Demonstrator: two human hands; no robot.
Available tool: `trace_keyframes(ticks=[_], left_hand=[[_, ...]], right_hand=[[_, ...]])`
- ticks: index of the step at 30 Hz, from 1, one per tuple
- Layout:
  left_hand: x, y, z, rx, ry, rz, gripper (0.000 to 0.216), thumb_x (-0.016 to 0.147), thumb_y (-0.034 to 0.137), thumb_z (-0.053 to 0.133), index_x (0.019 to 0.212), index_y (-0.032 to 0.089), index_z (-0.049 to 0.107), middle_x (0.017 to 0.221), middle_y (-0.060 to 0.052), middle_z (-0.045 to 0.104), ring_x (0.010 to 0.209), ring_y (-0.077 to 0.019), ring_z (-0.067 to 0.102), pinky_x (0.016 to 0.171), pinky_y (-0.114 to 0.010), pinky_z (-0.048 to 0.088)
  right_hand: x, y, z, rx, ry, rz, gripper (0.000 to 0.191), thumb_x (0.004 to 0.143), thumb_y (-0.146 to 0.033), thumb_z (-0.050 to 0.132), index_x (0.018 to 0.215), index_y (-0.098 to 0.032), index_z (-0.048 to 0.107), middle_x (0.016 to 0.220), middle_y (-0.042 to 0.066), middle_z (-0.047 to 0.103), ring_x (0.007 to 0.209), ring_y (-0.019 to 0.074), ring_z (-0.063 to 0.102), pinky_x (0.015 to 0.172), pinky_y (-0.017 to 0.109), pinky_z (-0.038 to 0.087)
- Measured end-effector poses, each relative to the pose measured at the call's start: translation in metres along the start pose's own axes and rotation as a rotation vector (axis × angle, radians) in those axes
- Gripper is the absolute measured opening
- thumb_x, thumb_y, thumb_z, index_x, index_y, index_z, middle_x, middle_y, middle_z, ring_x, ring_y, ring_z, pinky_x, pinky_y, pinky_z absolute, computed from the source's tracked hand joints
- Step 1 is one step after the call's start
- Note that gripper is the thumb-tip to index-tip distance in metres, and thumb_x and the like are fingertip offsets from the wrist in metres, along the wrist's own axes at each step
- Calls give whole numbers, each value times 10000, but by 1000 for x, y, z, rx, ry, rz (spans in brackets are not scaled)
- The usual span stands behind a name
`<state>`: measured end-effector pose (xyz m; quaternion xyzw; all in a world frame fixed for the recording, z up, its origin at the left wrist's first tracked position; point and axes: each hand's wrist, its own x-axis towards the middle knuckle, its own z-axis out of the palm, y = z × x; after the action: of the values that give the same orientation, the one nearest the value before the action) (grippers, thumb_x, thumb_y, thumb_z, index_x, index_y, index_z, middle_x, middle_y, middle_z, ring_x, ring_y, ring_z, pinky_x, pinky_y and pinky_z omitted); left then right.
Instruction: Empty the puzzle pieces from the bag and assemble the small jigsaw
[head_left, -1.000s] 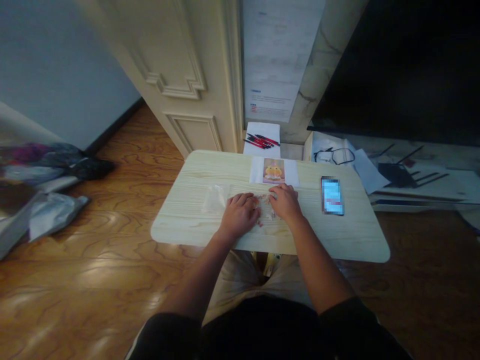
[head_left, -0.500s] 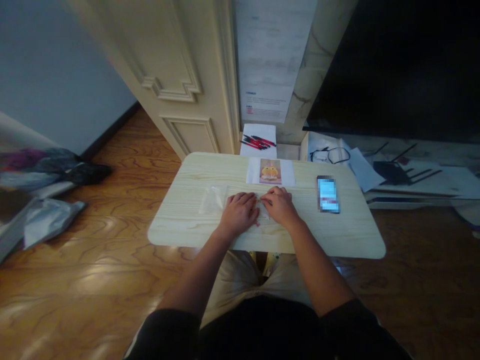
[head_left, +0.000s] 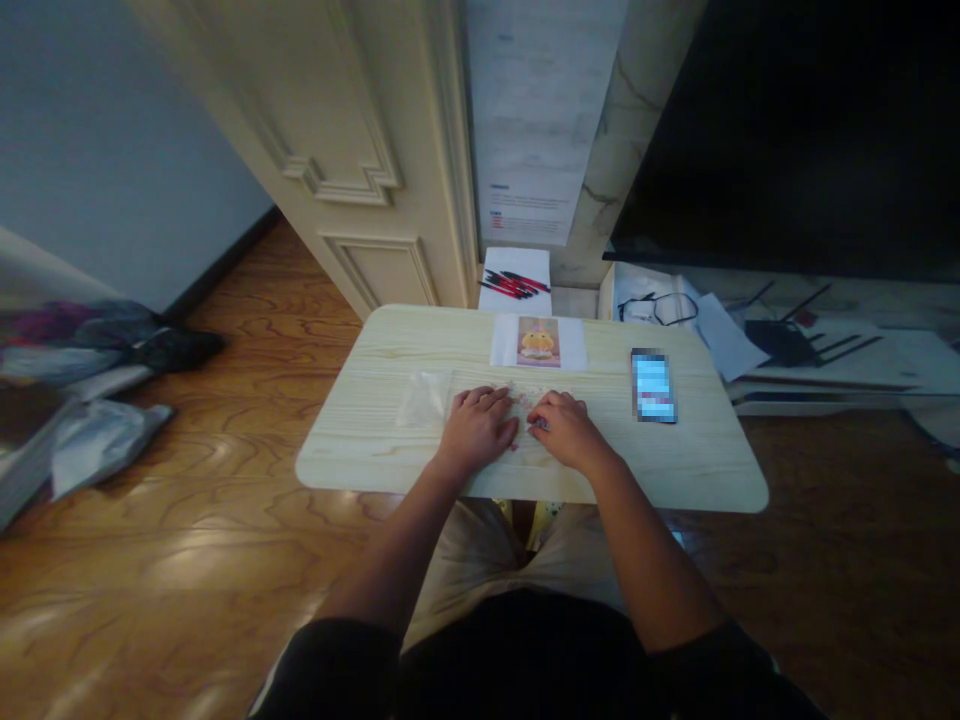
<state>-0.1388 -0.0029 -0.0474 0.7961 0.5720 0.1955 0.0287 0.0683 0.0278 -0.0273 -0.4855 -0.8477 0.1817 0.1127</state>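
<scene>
Fingers stretched out, my left hand [head_left: 477,430] lies flat on the pale wooden table [head_left: 352,420]. My right hand [head_left: 566,428] is beside it, its fingertips bent and pressed together at the table surface; what they pinch is too small to make out. Between the two hands lie small light and reddish bits [head_left: 523,398] on what looks like a clear sheet. Left of my left hand is a clear plastic bag [head_left: 424,399]. Beyond both hands rests a white paper with a printed picture of a yellow figure [head_left: 538,342].
A phone [head_left: 654,386] with a lit screen lies on the right of the table. Behind the table, several red and black pens [head_left: 515,284] lie on white paper. Glasses [head_left: 675,309] and a black router [head_left: 784,343] are to the right, below a large dark screen [head_left: 810,140].
My right hand has drawn slightly back toward me and right, opening a wider gap to my left hand. The left hand has stayed in place.
</scene>
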Motion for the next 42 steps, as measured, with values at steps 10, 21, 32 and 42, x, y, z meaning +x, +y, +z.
trace_keyframes(ticks=[10, 21, 32, 42], left_hand=[[-22, 1, -13, -48, 71, -67, 291, 971, 351, 578, 1207, 249, 713, 1285, -67, 710, 1193, -285, 596, 1005, -482, 456], [-26, 23, 0, -113, 0, 76, 282, 972, 329, 579, 1200, 271, 733, 1289, -39, 721, 1184, -270, 596, 1031, -488, 437], [-28, 28, -2, -120, -51, 117, 347, 951, 424, 603, 1265, 315, 706, 1407, -32, 655, 1276, -304, 551, 1075, -530, 404], [-32, 26, -2, -164, -12, 91, 332, 955, 415, 579, 1217, 272, 725, 1328, -56, 686, 1230, -280, 572, 1047, -489, 428]], right_hand=[[4, -7, -1, 147, 74, -106, 56, 899, -177, 711, 885, -226, 733, 998, 33, 682, 997, 202, 598, 930, 324, 447], [-21, 22, -4, 91, 185, 9, 231, 958, -258, 662, 1163, -231, 763, 1053, 71, 675, 1050, 228, 592, 985, 356, 465], [-29, 15, 2, -21, 171, 51, 224, 990, -259, 609, 1157, -265, 759, 1118, 77, 660, 1096, 256, 546, 998, 409, 424], [-30, 7, 4, -46, 194, 90, 242, 984, -231, 585, 1180, -249, 725, 1160, 96, 642, 1139, 278, 527, 975, 432, 401]])
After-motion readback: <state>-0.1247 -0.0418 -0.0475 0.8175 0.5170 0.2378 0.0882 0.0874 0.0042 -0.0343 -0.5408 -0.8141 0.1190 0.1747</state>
